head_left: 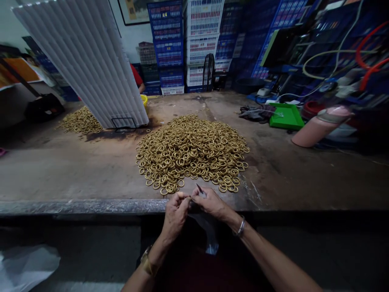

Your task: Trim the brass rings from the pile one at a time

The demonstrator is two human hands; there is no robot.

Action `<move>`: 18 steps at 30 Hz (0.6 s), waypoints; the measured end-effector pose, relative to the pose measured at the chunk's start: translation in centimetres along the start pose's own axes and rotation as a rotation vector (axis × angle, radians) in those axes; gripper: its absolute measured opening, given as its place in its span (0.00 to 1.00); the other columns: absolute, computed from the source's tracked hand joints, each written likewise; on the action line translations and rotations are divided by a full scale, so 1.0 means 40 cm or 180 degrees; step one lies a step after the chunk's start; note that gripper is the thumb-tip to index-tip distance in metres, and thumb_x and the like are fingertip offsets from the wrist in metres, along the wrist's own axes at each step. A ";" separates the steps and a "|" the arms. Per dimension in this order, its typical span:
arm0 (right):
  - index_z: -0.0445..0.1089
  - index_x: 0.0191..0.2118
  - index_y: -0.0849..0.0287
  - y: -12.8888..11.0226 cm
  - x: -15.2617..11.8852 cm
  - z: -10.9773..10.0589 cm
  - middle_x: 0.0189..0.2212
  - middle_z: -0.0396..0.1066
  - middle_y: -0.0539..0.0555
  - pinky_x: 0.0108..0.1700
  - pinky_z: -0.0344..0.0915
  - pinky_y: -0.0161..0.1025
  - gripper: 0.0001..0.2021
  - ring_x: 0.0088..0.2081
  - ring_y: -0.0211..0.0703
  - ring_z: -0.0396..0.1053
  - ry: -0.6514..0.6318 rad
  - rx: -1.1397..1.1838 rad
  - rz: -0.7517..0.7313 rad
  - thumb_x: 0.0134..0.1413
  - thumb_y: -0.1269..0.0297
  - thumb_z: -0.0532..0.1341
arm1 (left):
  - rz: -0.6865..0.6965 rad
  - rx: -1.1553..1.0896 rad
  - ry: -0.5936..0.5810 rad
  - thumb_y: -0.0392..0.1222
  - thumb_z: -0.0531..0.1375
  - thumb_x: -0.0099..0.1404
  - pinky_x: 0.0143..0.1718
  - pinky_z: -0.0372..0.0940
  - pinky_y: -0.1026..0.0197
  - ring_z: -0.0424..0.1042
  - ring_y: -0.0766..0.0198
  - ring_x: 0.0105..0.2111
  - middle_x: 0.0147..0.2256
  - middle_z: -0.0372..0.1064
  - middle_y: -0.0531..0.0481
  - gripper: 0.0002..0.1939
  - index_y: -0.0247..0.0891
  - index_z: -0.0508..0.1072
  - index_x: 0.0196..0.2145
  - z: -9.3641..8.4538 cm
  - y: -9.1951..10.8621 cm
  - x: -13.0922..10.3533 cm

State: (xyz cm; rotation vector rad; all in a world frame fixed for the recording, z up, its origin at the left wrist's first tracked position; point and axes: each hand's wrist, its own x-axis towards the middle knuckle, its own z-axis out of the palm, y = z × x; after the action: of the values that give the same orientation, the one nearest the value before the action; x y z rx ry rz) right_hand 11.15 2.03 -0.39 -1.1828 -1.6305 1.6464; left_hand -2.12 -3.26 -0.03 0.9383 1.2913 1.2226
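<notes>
My left hand (176,213) and my right hand (211,202) meet at the front edge of the table, fingers pinched together. Between the fingertips is a small piece, probably one brass-coloured ring, mostly hidden by the fingers. A thin pointed tool (200,190) sticks up from my right hand, its dark tip toward the upper left. Just beyond the hands lies a large heap of brass-coloured rings (191,150) on the wooden table (100,174). Below the hands hangs a strip of clear plastic (211,235).
A tall corrugated white panel (88,61) leans at the left beside a smaller ring pile (80,121). At the right are a green tray (285,115), dark gloves (257,113) and a pink bottle (319,127). Behind stand stacked crates (202,38) and another person's red sleeve (135,75).
</notes>
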 end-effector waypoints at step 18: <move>0.61 0.24 0.60 0.011 0.023 0.014 0.14 0.58 0.43 0.19 0.51 0.28 0.06 0.16 0.29 0.52 0.0446 -0.0155 0.0017 0.47 0.64 0.52 | -0.0752 -0.0943 -0.0527 0.51 0.59 0.54 0.15 0.46 0.72 0.53 0.77 0.15 0.22 0.59 0.57 0.15 0.36 0.64 0.30 -0.004 -0.004 -0.010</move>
State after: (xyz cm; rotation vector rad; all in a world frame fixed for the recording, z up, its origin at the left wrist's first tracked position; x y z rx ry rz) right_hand 10.34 2.47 -1.09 -1.2972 -1.5888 1.4990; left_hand -2.22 -3.71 -0.11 0.6390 1.0241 1.0901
